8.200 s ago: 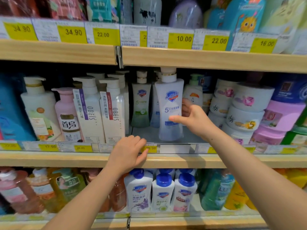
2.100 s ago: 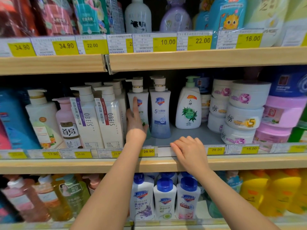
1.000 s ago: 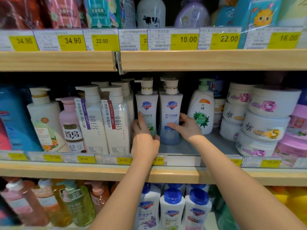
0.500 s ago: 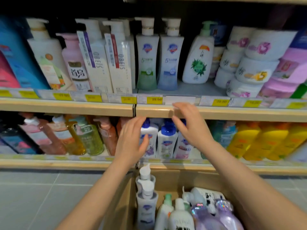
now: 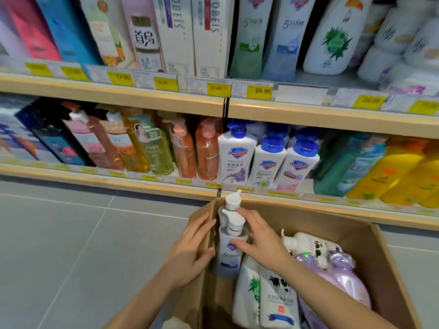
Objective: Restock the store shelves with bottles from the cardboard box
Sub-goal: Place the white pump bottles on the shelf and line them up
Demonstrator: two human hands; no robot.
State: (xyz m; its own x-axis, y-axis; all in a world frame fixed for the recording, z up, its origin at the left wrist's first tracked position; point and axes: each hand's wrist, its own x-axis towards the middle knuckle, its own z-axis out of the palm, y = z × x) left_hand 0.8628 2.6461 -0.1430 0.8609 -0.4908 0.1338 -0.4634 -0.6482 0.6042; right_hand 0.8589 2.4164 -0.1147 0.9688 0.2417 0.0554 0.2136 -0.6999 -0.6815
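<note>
We brace the cardboard box (image 5: 370, 255) with our left hand (image 5: 190, 252), fingers spread, while our right hand (image 5: 263, 243) apparently pinches 1 pump bottle (image 5: 229, 255) to lift it.

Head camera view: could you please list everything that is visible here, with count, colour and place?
Cardboard box: one, brown, open, on the floor below the shelves.
Pump bottles: two, pale blue-white, upright in the box's left corner.
Other bottles in box: several, white and purple, lying in the middle and right of the box.
Blue-capped bottles: three at the front, white, lower shelf, centre.
Yellow bottles: several, lower shelf, right.
Amber and pink bottles: several, lower shelf, left.
Tall white bottles: two, upper shelf, centre.
Price tags: many, yellow, on the shelf edges.
Floor: grey tiles, left.
Left hand: on the outside of the box's left wall.
Right hand: on the nearer pump bottle.
</note>
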